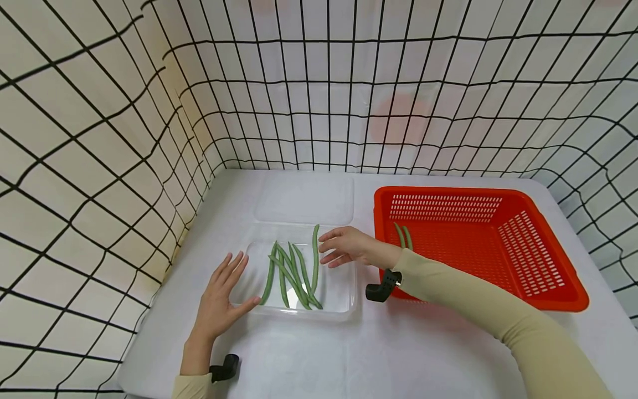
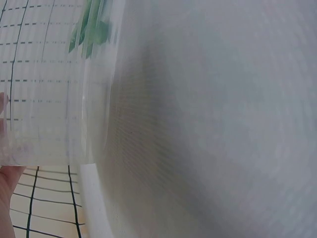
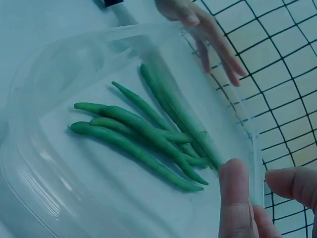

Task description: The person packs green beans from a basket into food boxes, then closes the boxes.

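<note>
A clear plastic box (image 1: 344,313) holds several green beans (image 1: 294,271), which lie mostly lengthwise and overlap. Beside its left wall is my left hand (image 1: 219,302), fingers extended and thumb at the near left corner. My right hand (image 1: 344,246) hovers over the box's right side, fingertips close to the rightmost green bean (image 1: 315,257). That bean's far end overlaps the box's back rim. In the right wrist view, a gap shows between the thumb (image 3: 292,183) and index finger (image 3: 235,193), with nothing pinched there.
A red plastic basket (image 1: 553,249) stands at the right, with two green beans (image 1: 404,235) visible near its left wall, partly behind the right forearm. Behind the box lies a clear flat lid (image 1: 304,199). Black wire mesh (image 1: 329,83) rises around the white table (image 1: 319,360).
</note>
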`<state>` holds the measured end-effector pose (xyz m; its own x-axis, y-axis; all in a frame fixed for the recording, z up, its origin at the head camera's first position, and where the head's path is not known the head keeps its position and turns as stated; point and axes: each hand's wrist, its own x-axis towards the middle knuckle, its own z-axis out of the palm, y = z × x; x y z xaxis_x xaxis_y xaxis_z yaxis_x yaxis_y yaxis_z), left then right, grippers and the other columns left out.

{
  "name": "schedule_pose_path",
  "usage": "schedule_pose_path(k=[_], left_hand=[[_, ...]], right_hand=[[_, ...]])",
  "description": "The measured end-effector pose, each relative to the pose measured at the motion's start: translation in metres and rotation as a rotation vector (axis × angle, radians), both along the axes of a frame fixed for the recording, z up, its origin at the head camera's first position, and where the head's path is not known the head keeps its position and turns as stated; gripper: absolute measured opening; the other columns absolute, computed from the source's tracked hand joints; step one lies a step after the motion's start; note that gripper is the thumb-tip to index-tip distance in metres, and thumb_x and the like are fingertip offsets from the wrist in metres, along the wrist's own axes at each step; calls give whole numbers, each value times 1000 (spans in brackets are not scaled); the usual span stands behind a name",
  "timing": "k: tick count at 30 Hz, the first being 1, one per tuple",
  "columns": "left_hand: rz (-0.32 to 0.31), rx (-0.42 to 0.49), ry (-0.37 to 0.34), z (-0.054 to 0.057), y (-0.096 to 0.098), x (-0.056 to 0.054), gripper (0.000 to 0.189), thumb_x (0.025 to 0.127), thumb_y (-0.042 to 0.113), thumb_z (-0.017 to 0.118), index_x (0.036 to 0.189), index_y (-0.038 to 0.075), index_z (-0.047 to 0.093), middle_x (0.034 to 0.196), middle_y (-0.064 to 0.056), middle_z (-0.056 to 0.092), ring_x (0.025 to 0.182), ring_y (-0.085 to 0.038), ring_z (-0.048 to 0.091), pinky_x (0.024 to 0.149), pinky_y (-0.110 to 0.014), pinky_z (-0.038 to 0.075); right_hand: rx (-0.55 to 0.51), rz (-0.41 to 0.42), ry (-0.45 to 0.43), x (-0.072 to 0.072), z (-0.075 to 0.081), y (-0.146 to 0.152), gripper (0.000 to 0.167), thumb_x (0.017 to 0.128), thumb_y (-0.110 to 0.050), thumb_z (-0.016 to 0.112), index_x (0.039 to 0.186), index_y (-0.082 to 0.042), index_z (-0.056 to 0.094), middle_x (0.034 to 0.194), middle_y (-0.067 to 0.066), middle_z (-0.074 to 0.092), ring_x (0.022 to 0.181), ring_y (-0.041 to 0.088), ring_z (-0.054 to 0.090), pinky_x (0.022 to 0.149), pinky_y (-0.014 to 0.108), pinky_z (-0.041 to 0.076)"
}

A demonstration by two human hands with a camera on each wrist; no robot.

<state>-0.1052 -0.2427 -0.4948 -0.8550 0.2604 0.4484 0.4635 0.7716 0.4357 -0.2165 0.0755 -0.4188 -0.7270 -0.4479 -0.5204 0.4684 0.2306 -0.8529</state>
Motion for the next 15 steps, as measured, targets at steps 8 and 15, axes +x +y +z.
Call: schedule_pose_path(k=[8, 15], left_hand=[[-3, 4, -3, 0, 0, 0, 89, 76, 58, 69, 147, 16, 37, 150, -4, 35, 140, -30, 21, 97, -62, 31], [-5, 3, -2, -1, -1, -1, 90, 75, 56, 71, 147, 15, 37, 150, -4, 34, 140, -30, 21, 97, -62, 31]], right_hand=[[1, -28, 35, -3, 6, 16, 37, 93, -12, 61, 127, 2, 54, 113, 20, 63, 87, 25, 68, 74, 36, 55], [3, -152, 87, -18, 23, 72, 44, 95, -21, 59, 131, 4, 49, 113, 16, 60, 94, 26, 65, 79, 35, 53]])
